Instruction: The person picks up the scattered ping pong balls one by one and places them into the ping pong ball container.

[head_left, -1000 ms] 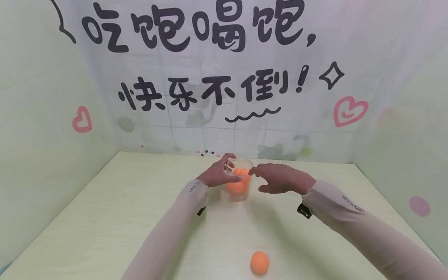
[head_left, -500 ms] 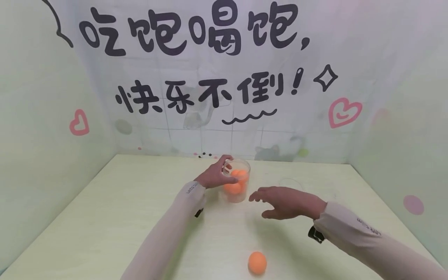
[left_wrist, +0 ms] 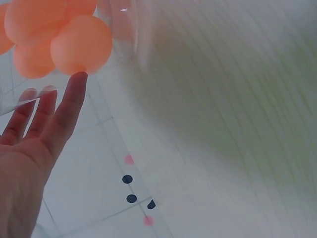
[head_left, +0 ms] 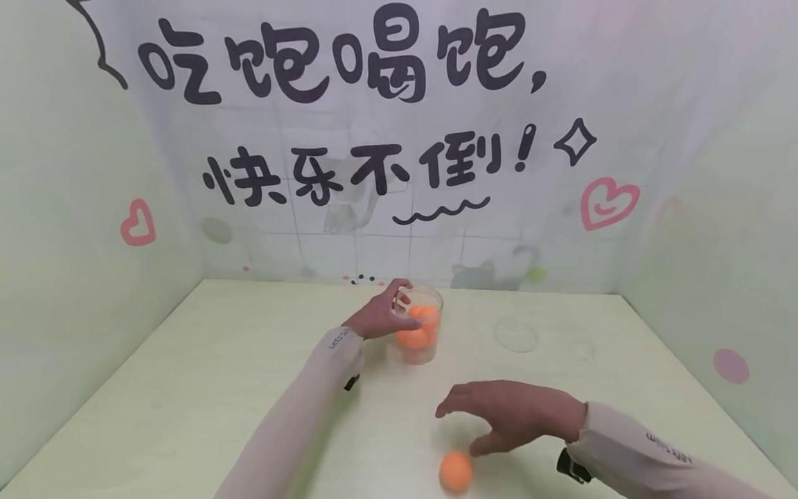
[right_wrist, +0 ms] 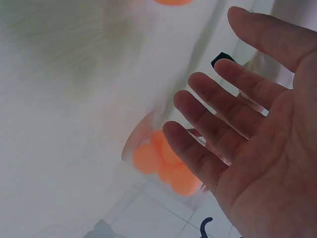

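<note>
A clear cylindrical jar (head_left: 419, 355) stands upright on the table with several orange balls (head_left: 413, 338) inside, which look like ping-pong balls. My left hand (head_left: 379, 314) holds it around the rim from the left, thumb across the near side. In the left wrist view, the fingers (left_wrist: 69, 106) lie along the jar's wall below the balls. Near the front of the table lies a single loose orange ball (head_left: 456, 473). Just above and to the right of this ball, my right hand (head_left: 514, 412) is held with fingers spread and nothing in it.
A thin transparent round outline, perhaps a lid (head_left: 516, 336), lies flat on the table to the right of the jar. Behind the table (head_left: 187, 388) hangs a printed white cloth (head_left: 548, 249); pale side walls close it in left and right.
My right hand has come away from the jar's mouth and moved toward the front, down near the loose ball. The left hand keeps its grip; the view has shifted slightly.
</note>
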{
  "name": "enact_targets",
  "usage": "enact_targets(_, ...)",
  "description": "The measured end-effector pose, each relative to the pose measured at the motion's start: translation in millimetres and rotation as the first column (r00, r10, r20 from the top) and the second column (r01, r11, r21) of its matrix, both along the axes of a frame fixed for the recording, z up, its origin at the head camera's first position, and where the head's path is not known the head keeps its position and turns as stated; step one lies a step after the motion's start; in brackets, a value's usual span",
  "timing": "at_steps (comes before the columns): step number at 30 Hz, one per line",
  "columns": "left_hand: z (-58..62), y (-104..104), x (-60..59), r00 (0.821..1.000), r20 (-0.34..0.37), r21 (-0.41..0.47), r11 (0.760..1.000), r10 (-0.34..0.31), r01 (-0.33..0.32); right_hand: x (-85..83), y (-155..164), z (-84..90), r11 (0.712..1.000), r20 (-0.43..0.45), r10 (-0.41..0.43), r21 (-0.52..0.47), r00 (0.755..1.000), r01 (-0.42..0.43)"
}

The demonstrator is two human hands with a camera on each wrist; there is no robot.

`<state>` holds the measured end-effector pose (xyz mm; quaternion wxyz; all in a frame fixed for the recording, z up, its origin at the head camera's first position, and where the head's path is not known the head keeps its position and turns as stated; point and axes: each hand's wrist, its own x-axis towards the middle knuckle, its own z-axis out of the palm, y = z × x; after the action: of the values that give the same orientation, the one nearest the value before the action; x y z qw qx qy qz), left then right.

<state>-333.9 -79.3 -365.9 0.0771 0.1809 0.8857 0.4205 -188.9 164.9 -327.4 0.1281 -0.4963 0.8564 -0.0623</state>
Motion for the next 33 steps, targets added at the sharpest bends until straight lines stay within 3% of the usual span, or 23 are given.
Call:
enact_targets(5,-0.2,0.4,-0.3,1.0,-0.002,0.004,1.0,-0.001,0.001,9.2,-3.5,-13.5,0.993,-0.032,0.116,0.007,0.993,-0.116)
enact_targets(13,-0.8,0.6,-0.7,1.0,0.001,0.009,1.0,-0.001,0.001,16.3,-8.3,-32.2,0.978,-0.082,0.207,0.004,0.975,-0.208)
enact_targets(17,-1.0,0.2,-0.1,1.0,-0.001,0.011,1.0,-0.003,0.003,16.2,-9.0,-35.8,0.974,-0.091,0.226,-0.012,0.97,-0.228)
enact_targets(24,0.1,-0.1,0.2,1.0,-0.016,0.019,1.0,-0.021,0.022,12.3,-8.2,-40.1,0.97,-0.003,0.24,-0.024,0.971,-0.24)
enact_targets(33,0.4,0.0,2.4,1.0,-0.003,0.014,1.0,-0.016,0.016,9.2,-8.5,-39.8,0.973,-0.042,0.227,-0.04,0.973,-0.228)
